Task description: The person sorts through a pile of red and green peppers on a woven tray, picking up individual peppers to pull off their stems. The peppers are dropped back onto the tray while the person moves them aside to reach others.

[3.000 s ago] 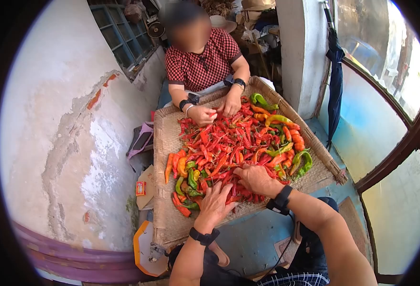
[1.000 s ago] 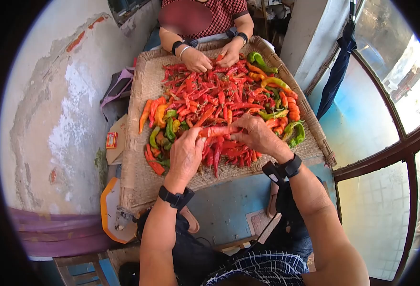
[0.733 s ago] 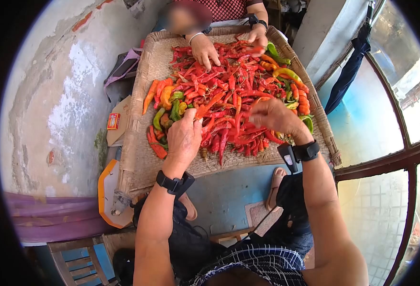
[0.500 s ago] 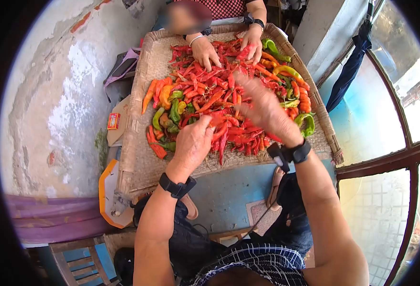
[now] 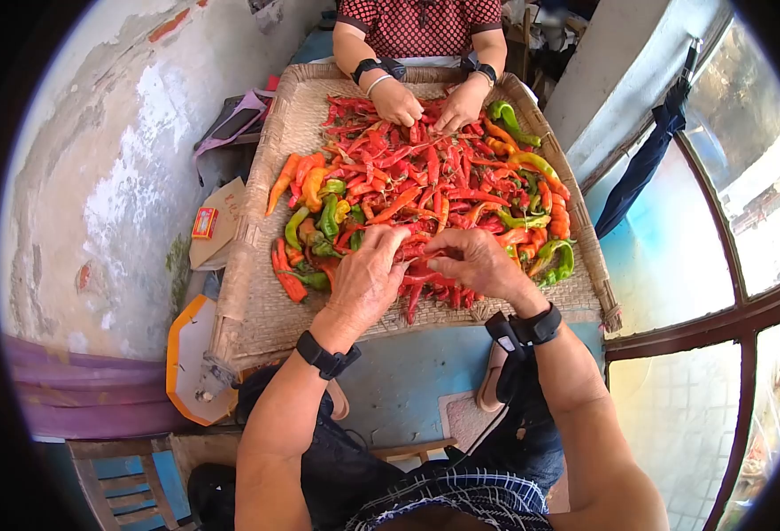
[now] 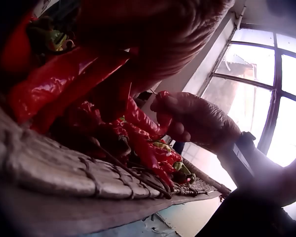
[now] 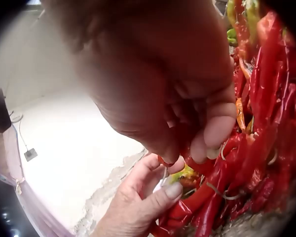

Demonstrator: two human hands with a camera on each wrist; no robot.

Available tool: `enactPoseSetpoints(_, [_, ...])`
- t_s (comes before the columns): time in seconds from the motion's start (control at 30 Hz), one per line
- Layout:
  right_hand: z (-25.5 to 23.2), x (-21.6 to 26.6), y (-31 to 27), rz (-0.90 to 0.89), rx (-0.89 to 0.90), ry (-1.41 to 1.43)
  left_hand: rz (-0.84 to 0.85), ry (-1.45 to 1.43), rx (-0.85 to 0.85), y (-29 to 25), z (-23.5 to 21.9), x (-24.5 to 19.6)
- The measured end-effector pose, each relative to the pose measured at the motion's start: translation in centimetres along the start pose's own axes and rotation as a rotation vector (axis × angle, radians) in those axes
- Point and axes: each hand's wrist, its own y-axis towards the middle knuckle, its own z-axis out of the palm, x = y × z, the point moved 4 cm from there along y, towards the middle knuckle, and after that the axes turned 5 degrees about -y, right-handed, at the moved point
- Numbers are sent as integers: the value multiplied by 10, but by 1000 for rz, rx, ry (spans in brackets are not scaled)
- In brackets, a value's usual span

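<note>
In the head view my right hand (image 5: 483,261) pinches a red chili pepper (image 5: 421,266) low over the near part of the heap. The left wrist view shows that same pepper (image 6: 147,118) between the right thumb and fingers, with a thin stem at its upper end. My left hand (image 5: 368,279) is right beside it, its fingers bent and its thumb close to the stem. In the right wrist view the left thumb and forefinger (image 7: 155,160) stand around the stem end; I cannot tell whether they pinch it. Red peppers (image 5: 425,164) are heaped on the woven tray (image 5: 248,265).
Across the tray, another person's hands (image 5: 461,103) work among the peppers. Green and orange peppers (image 5: 523,159) lie along the right side, and more lie left. A cardboard piece with a red box (image 5: 204,223) is beside the tray. An umbrella (image 5: 642,168) hangs at right.
My right hand has come back from reaching over the heap and now holds a pepper close to my left hand. The other person's hands have drawn together.
</note>
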Motion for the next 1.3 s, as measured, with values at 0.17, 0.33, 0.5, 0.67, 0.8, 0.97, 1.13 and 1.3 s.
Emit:
enactPoseSetpoints(0.17, [-25, -17, 4, 363, 44, 186, -53, -12, 9, -2, -1, 19])
enactPoseSetpoints(0.33, [-57, -34, 27, -1, -602, 319, -115, 60, 129, -5, 3, 19])
enactPoseSetpoints(0.5, [-17, -15, 9, -20, -102, -197, -77, 56, 215, -6, 4, 15])
enactPoseSetpoints(0.67, [24, -8, -2, -331, -20, -443, -81, 57, 231, -6, 10, 17])
enactPoseSetpoints(0.8, [26, -16, 2, -237, -31, -559, -96, 38, 208, -3, 9, 16])
enactPoseSetpoints(0.97, [15, -9, -1, -137, -22, -445, -123, 31, 149, -3, 3, 23])
enactPoseSetpoints(1.13, [24, 8, -2, -283, -229, -598, -220, -17, 90, -2, 0, 24])
enactPoseSetpoints(1.3, [39, 4, -2, -210, -281, -556, -235, -135, 85, -1, 2, 25])
